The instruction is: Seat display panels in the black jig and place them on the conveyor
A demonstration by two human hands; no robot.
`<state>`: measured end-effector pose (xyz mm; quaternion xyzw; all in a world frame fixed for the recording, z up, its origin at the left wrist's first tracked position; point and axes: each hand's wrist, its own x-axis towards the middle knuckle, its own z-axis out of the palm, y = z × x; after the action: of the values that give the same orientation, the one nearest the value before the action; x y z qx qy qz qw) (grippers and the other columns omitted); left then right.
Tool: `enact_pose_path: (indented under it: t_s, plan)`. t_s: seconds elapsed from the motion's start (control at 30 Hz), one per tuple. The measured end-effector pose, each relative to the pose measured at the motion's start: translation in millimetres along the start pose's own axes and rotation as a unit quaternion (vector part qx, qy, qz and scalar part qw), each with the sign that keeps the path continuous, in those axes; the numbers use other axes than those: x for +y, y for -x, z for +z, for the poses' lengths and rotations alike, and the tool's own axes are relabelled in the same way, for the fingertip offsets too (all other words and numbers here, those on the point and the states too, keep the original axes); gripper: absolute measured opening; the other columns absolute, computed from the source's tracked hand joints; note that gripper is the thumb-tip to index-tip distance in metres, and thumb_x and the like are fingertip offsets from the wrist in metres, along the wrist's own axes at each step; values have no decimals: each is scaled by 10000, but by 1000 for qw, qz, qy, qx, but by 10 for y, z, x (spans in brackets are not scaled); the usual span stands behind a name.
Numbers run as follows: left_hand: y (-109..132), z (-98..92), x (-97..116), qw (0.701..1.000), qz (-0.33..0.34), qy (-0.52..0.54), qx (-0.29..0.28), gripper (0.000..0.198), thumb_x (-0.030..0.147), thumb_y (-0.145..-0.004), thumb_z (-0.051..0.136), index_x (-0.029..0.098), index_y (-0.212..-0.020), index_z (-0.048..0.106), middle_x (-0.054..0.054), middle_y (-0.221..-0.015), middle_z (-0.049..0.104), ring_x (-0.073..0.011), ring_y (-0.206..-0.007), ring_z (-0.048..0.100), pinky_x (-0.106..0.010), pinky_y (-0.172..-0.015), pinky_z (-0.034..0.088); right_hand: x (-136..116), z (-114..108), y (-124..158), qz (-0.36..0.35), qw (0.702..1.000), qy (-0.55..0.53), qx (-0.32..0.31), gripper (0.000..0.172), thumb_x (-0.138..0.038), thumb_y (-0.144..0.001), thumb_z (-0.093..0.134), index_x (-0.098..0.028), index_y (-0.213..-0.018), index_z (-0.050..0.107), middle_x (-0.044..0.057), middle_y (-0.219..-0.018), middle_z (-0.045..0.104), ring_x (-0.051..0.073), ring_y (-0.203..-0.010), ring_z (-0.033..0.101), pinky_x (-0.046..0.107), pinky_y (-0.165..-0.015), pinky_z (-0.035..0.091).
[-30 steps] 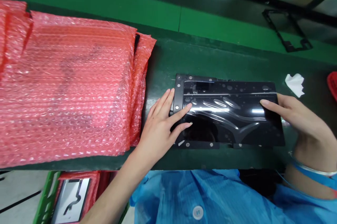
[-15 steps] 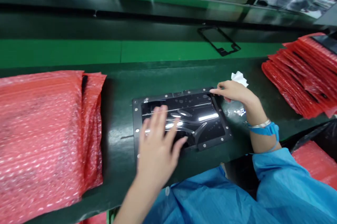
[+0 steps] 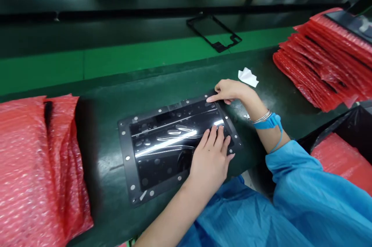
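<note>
A black screen panel (image 3: 162,165) lies flat on the dark green bench. Round silver dots line its frame, and the glossy film over the middle shows bubbles and wrinkles. My left hand (image 3: 209,156) rests palm down on the lower right of this film, fingers stretched and slightly spread. At the panel's upper right corner, my right hand (image 3: 232,91) has one finger extended onto the surface while the others curl in by the edge. The curled fingertips are partly hidden. A crumpled white tissue (image 3: 248,77) lies just beyond my right hand.
Red bubble-wrap bags (image 3: 26,169) are piled at the left. Another stack of red bags (image 3: 322,59) stands at the right, with a dark flat panel (image 3: 348,24) on top. A thin black frame (image 3: 216,34) lies on the green strip behind. Below right sits a black-lined container (image 3: 325,131).
My left hand has slid right across the film, from its left half to its lower right. My right hand stays at the same corner. The camera view has shifted right.
</note>
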<state>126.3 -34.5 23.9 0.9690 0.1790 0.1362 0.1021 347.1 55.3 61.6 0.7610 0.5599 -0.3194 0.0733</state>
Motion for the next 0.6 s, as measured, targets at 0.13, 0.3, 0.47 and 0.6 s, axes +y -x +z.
enact_pose_path:
  t_s: [0.13, 0.3, 0.47, 0.6]
  plan:
    - [-47, -178, -304, 999, 1, 44, -21, 412, 369, -981, 441, 186, -1302, 622, -137, -1373, 600, -291, -1272, 550, -487, -1083, 412, -6, 136, 113, 10, 993, -45, 107, 444, -601, -830, 651, -194, -674, 564, -19, -474, 562, 157, -603, 578, 256, -611, 334]
    - [-18, -287, -844, 976, -166, -102, 94, 512, 365, -970, 394, 48, -1337, 558, -229, -1234, 655, -393, -1193, 555, -585, -1043, 351, -21, 338, 241, 38, 964, -123, 231, 357, -524, -909, 592, -201, -757, 599, 34, -731, 680, 195, -787, 620, 270, -666, 343]
    - [-33, -326, -1004, 962, -191, -105, 162, 482, 440, -956, 388, 62, -1175, 592, -203, -1023, 683, -359, -1007, 576, -509, -908, 414, -170, 413, 273, -10, 925, -254, 284, 164, -364, -860, 688, -212, -876, 631, -9, -743, 647, 164, -755, 593, 261, -678, 345]
    - [17, -521, -940, 950, -170, -75, 252, 330, 426, -938, 460, 164, -1111, 562, -161, -1025, 658, -335, -1000, 554, -486, -881, 400, -296, 445, 287, -115, 880, -378, 262, 271, -377, -911, 577, -196, -709, 566, -50, -629, 523, 110, -627, 489, 235, -628, 351]
